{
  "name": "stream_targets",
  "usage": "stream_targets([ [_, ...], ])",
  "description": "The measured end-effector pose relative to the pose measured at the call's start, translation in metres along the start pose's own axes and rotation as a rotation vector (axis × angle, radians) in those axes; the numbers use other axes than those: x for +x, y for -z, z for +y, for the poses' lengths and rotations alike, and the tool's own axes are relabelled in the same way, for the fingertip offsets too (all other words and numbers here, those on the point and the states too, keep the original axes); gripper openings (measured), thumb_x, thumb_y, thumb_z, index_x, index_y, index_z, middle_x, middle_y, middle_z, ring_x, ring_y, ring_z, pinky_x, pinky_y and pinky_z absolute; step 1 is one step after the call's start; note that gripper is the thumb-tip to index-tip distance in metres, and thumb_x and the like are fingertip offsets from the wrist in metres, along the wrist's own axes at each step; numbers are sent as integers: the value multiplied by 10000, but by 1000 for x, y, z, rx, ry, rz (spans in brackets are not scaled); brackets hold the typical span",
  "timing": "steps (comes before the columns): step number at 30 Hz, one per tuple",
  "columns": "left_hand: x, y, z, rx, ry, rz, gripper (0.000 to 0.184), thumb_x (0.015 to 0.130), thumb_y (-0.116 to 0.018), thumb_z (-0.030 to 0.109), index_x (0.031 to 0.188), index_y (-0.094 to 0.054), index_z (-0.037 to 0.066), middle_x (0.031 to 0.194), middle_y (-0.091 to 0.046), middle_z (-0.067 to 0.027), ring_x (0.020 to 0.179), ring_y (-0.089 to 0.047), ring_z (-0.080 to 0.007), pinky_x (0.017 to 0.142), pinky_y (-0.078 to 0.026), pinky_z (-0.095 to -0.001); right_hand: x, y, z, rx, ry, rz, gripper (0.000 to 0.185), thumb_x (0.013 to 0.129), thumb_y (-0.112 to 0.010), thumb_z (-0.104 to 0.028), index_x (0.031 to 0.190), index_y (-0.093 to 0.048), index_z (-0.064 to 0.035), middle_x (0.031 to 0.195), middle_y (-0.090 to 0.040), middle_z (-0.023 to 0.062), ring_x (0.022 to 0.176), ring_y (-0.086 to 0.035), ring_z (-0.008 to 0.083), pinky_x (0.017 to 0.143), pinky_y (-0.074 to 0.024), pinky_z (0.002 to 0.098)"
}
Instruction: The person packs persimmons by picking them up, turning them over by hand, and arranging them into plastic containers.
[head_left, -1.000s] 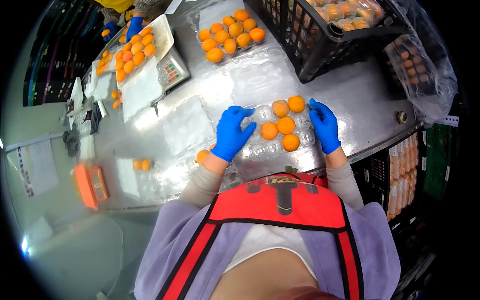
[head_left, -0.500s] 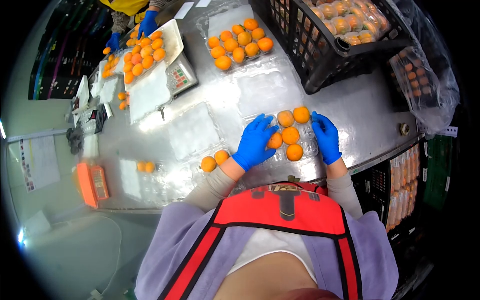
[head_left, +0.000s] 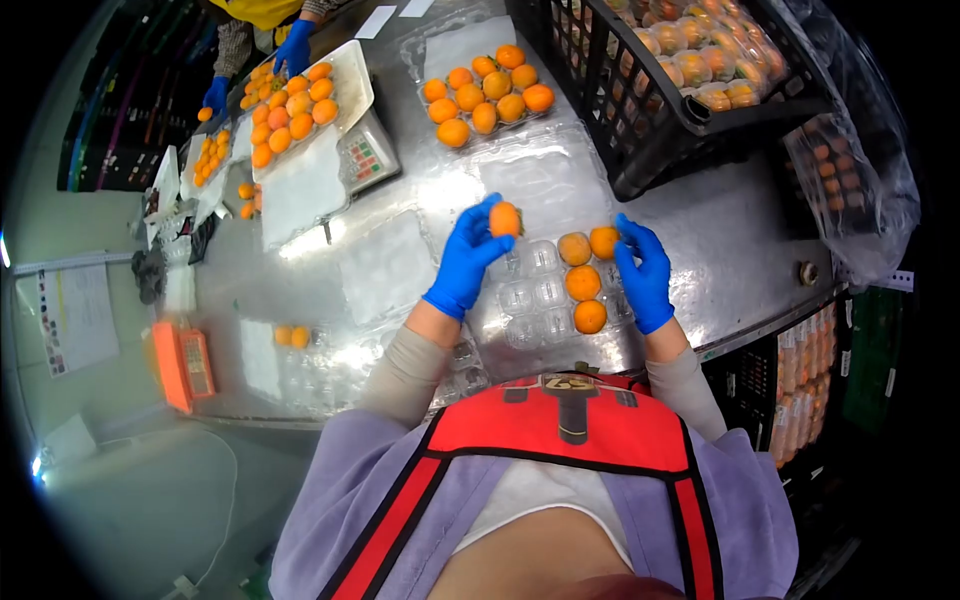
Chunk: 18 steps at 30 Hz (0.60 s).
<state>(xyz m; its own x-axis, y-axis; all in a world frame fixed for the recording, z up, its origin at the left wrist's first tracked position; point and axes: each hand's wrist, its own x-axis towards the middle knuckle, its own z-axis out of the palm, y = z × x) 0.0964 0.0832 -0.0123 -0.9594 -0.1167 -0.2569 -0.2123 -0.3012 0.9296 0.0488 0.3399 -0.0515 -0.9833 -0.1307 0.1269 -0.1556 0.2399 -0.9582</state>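
My left hand (head_left: 468, 255), in a blue glove, holds an orange persimmon (head_left: 505, 218) between thumb and fingers, above the upper left part of a clear plastic tray (head_left: 517, 297). Moulded cups fill the tray; its left cups are bare. Several persimmons sit on its right side, among them a middle persimmon (head_left: 583, 282) and a front persimmon (head_left: 590, 317). My right hand (head_left: 643, 274), also gloved, has its thumb and fingertips curled round the right edge of the upper right persimmon (head_left: 604, 241).
A filled tray of persimmons (head_left: 485, 92) lies farther back, beside a black crate (head_left: 655, 120) of packed fruit. Persimmons rest on a scale (head_left: 365, 155) at the back left, near a co-worker's gloved hand (head_left: 295, 46). An orange device (head_left: 183, 368) stands left.
My left hand has risen from the tray's left side and now holds a persimmon. My right hand has closed in on the upper right persimmon. Two persimmons by my left forearm no longer show.
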Motion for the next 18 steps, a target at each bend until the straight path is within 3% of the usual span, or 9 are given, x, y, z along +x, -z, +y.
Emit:
stream_targets([
  [2,11,8,3,-10,-79,90,658,750,-698,-11,1329,-392,47,1265,-493,-89,1099,-527,-188,905,-471,-307,13,-11,-9,17,-14,-127,333,855,-586,-57,1188,-573,-46,1096,-593,85,971,-576,172,852,-455,279],
  [6,31,22,8,79,-193,169,668,737,-725,20,1320,-399,40,1182,-542,-87,1063,-549,-177,891,-478,-299,56,-41,-21,23,107,-210,336,853,-601,-88,1187,-578,-63,1082,-603,61,944,-579,158,818,-460,273],
  [18,65,60,10,317,-338,318,672,720,-726,64,1319,-423,37,1268,-497,-77,1083,-528,-175,942,-433,-316,212,-123,-3,-10,64,-59,382,787,-652,-147,1145,-586,-31,1036,-629,106,895,-599,182,802,-479,292],
])
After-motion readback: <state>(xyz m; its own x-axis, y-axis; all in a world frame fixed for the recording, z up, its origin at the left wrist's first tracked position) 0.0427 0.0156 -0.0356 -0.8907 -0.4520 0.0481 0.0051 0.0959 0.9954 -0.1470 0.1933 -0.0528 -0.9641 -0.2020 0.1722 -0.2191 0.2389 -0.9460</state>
